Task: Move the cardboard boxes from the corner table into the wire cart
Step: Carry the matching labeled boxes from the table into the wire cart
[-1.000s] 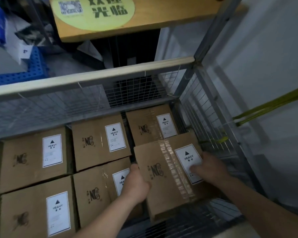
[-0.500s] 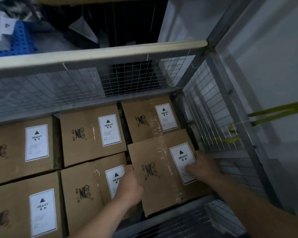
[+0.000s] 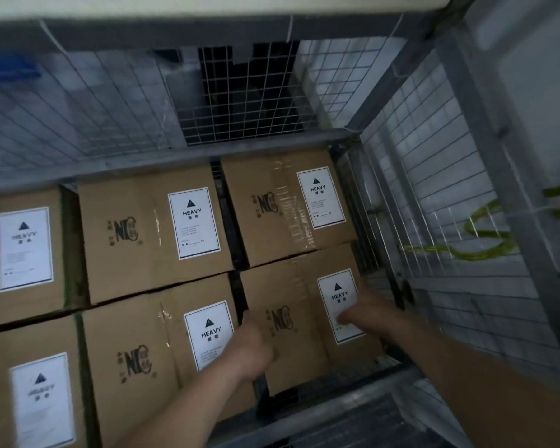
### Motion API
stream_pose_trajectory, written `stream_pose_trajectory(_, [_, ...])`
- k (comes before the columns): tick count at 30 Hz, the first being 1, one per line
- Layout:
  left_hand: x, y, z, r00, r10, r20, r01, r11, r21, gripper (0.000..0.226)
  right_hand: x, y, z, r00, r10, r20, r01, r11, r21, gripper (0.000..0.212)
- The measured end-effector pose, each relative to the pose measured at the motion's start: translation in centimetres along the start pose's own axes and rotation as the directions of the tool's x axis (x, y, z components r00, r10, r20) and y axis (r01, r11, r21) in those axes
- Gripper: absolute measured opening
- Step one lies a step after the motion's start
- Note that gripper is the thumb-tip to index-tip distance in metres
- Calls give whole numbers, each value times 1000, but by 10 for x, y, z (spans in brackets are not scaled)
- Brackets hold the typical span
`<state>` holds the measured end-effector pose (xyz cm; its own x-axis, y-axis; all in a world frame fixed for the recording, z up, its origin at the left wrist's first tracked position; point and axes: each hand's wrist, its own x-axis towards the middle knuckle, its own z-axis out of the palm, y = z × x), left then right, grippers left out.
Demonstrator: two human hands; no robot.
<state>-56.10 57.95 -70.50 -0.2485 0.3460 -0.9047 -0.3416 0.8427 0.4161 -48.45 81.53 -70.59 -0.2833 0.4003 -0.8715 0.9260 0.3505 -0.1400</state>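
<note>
I look down into the wire cart (image 3: pixel 440 163), which holds several brown cardboard boxes with white HEAVY labels. The box I hold (image 3: pixel 291 305) sits at the front right, level with its neighbours and close to the right mesh wall. My left hand (image 3: pixel 249 350) grips its left front edge. My right hand (image 3: pixel 366 310) lies on its right side, fingers over the white label. Another box (image 3: pixel 282 202) lies directly behind it, touching. The corner table is out of view.
Boxes (image 3: pixel 149 234) fill the cart's middle and left in two rows. The back mesh wall (image 3: pixel 110 101) and top rail stand ahead. A yellow-green strap (image 3: pixel 466 250) hangs outside the right mesh. Bare mesh floor shows in front of the held box.
The held box has gone down and flattened from a tilt into the front right gap beside the other boxes. My view has dropped closer into the cart.
</note>
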Motion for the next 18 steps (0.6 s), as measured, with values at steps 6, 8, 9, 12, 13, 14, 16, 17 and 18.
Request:
stream_pose_trajectory(6, [-11,7,-4,999,27,-39,-26,999,40,72,-14,-4,1,997,-77,-27,76,996,-44,56])
stream_pose_trajectory(8, [-27,12,-9,993,89,-81,-80,990,113,51,-32,-13,-3,992,-114,-49,111,991,-72,49])
stream_pose_trajectory(9, [-37,15,-13,986,126,-108,-108,980,165,42,-44,-19,-6,987,-145,-63,139,986,-91,46])
stream_pose_trajectory(12, [-75,26,-33,947,279,-160,-200,900,387,38,-87,-43,-15,955,-270,-126,245,951,-188,25])
stream_pose_trajectory(13, [-89,30,-41,933,324,-157,-221,859,462,46,-104,-53,-18,940,-308,-147,272,936,-224,23])
stream_pose_trajectory(14, [-104,35,-51,922,357,-151,-230,816,530,57,-122,-62,-21,925,-341,-169,294,922,-251,24])
stream_pose_trajectory(16, [-134,49,-70,900,410,-145,-236,740,630,70,-159,-80,-29,899,-386,-207,321,902,-288,30])
stream_pose_trajectory(17, [-152,57,-80,888,437,-144,-238,703,670,72,-180,-89,-34,888,-403,-224,330,895,-300,32])
stream_pose_trajectory(18, [-170,65,-90,871,469,-144,-240,664,709,73,-201,-97,-38,874,-420,-244,341,888,-309,35])
